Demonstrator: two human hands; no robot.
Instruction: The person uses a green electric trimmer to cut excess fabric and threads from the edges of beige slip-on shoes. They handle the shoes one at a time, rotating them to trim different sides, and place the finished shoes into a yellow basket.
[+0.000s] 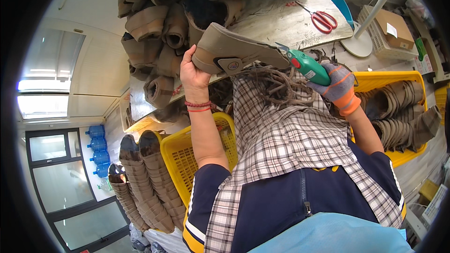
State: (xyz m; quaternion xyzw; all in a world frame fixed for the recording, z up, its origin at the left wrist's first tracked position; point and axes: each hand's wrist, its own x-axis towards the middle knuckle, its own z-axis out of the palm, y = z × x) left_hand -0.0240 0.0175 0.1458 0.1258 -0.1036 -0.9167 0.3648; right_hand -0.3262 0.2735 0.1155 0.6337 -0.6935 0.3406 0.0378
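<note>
Head view shows the left hand (pixel 194 72) clenched on a tan boot (pixel 234 51), sole up, at 11 o'clock above the bench (pixel 281 23). The gloved right hand (pixel 340 86) grips green electric scissors (pixel 307 65), blade at the sole's edge: trimming appears underway; next, steady tracking along that edge.

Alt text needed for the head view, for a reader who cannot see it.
A bare left hand holds a tan boot sole-up while the gloved right hand points green electric trimmers at its edge. Piled boots crowd the table; yellow baskets flank the person's plaid apron.
</note>
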